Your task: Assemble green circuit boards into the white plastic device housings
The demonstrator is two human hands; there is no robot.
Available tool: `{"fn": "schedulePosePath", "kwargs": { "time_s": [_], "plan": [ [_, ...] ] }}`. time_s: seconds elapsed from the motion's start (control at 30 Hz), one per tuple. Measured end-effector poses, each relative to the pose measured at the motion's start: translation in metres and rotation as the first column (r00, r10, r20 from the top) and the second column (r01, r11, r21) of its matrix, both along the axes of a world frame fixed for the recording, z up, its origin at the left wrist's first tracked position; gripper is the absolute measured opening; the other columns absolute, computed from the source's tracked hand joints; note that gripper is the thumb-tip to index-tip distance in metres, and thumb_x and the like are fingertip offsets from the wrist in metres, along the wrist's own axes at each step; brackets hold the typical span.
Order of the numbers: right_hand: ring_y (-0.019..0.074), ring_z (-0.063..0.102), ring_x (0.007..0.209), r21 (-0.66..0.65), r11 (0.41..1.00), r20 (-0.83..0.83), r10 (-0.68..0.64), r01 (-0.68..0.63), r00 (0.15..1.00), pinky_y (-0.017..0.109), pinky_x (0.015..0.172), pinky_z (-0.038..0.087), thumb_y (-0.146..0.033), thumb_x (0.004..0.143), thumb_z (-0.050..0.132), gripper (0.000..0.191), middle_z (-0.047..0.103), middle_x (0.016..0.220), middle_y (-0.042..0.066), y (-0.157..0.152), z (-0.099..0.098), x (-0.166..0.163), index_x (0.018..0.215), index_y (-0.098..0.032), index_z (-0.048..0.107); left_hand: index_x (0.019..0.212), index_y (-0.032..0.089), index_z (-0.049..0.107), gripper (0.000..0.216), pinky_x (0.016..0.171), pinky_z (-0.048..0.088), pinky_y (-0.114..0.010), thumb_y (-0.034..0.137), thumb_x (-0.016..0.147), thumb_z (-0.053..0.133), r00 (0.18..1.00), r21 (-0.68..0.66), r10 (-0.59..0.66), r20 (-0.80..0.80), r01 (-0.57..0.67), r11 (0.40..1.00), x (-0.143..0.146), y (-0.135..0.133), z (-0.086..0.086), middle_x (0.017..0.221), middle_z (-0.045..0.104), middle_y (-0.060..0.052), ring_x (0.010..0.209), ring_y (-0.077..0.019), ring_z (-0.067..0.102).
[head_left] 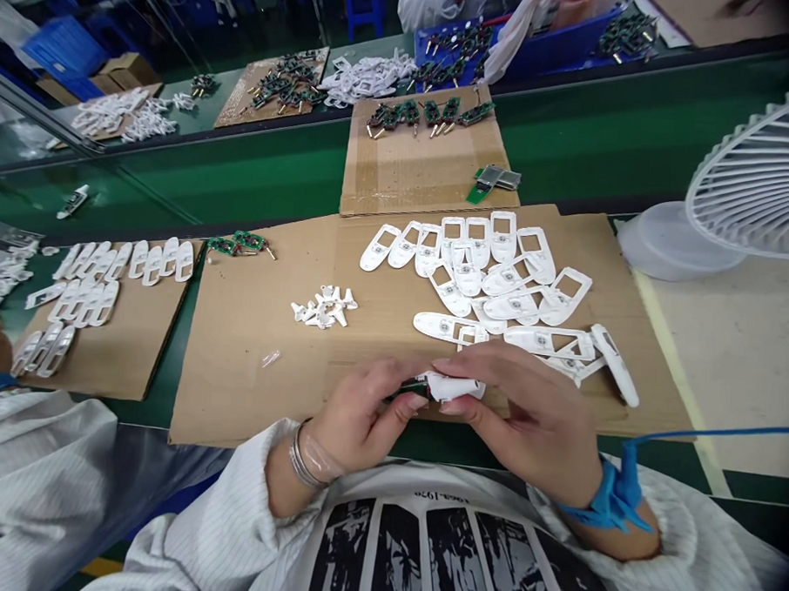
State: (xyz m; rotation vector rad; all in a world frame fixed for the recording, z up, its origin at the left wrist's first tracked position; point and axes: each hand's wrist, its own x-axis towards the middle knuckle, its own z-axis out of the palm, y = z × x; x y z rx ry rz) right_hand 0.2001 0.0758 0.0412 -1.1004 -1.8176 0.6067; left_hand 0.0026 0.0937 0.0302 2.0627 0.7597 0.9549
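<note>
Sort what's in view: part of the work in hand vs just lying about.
Part of it, seemingly:
white-and-green piece, in left hand and right hand
white shells with cutouts
small white pieces
green circuit boards

Likely just lying about:
white slatted grille
clear scrap

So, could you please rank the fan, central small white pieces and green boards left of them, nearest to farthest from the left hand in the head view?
1. Small white pieces, ahead of the left hand
2. Green boards, farther ahead, leftward
3. Fan, far right
</note>
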Motion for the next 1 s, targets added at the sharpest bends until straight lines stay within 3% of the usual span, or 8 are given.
{"fn": "schedulePosePath", "kwargs": {
  "time_s": [0.1,0.2,0.27,0.37,0.53,0.9,1.0],
  "plan": [
    [0.0164,0.067,0.084,-0.027,0.999,-0.016,-0.039,0.039,0.999,0.027,0.078,0.055,-0.022,0.083,0.069,0.015,0.071,0.086,0.002,-0.003,0.002,-0.001,0.097,-0.023,0.065,0.123,0.022,0.051,0.032,0.092,0.051,-0.033,0.015,0.092,0.048,1.000,0.008,-0.014,0.007,0.014,1.000,-0.001,-0.001,-0.001,0.108,0.068,-0.008,0.099,-0.0181,0.064],
    [0.0148,0.067,0.083,-0.030,0.999,-0.041,-0.041,0.040,0.998,0.025,0.078,0.054,-0.020,0.082,0.070,0.014,0.071,0.086,0.002,-0.005,0.003,-0.003,0.095,-0.023,0.065,0.121,0.020,0.053,0.030,0.101,0.045,-0.042,0.029,0.092,0.053,0.999,0.017,-0.013,0.044,0.012,1.000,0.000,-0.002,-0.003,0.101,0.068,-0.009,0.096,-0.0208,0.064],
    [0.0141,0.067,0.083,-0.019,1.000,-0.067,-0.026,0.025,0.997,0.024,0.078,0.054,-0.019,0.082,0.070,0.015,0.070,0.087,0.002,-0.007,0.003,-0.006,0.094,-0.023,0.064,0.115,0.019,0.057,0.031,0.098,0.046,-0.042,0.038,0.090,0.058,0.992,0.034,0.032,0.122,-0.037,0.999,0.003,-0.003,-0.006,0.094,0.069,-0.008,0.089,-0.0201,0.065],
    [0.0144,0.065,0.084,-0.026,0.999,-0.146,-0.027,0.023,0.989,0.025,0.077,0.053,-0.021,0.081,0.071,0.016,0.068,0.088,0.002,-0.011,0.000,-0.013,0.095,-0.023,0.064,0.108,0.019,0.059,0.024,0.093,0.047,-0.039,0.035,0.092,0.056,0.950,0.058,0.078,0.303,-0.100,0.993,0.011,-0.007,-0.015,0.086,0.067,-0.005,0.081,-0.0169,0.064],
    [0.0160,0.064,0.089,-0.072,0.997,-0.243,-0.044,0.028,0.969,0.028,0.079,0.053,-0.030,0.079,0.074,0.023,0.064,0.097,0.005,-0.014,-0.002,-0.024,0.100,-0.024,0.068,0.105,0.020,0.061,0.022,0.087,0.049,-0.039,0.037,0.091,0.056,0.836,0.010,0.187,0.516,-0.224,0.974,0.028,-0.013,-0.031,0.094,0.055,-0.004,0.085,-0.0161,0.057],
    [0.0143,0.062,0.072,-0.058,0.997,-0.252,-0.064,0.051,0.966,0.027,0.064,0.052,-0.021,0.075,0.077,0.014,0.063,0.079,0.002,-0.011,0.005,-0.024,0.077,-0.020,0.064,0.107,0.020,0.055,0.017,0.078,0.050,-0.035,0.029,0.092,0.051,0.863,-0.057,0.180,0.471,-0.174,0.983,0.034,-0.025,-0.028,0.092,0.055,-0.006,0.087,-0.0184,0.054],
    [0.0163,0.062,0.072,-0.093,0.992,-0.172,-0.096,0.081,0.980,0.029,0.064,0.052,-0.026,0.079,0.073,0.008,0.064,0.076,0.003,0.000,-0.001,-0.023,0.081,-0.021,0.067,0.104,0.021,0.055,0.017,0.081,0.048,-0.033,0.034,0.095,0.048,0.829,-0.233,0.317,0.460,-0.232,0.944,0.036,-0.021,-0.030,0.096,0.053,-0.006,0.090,-0.0174,0.054]
  ]
}}
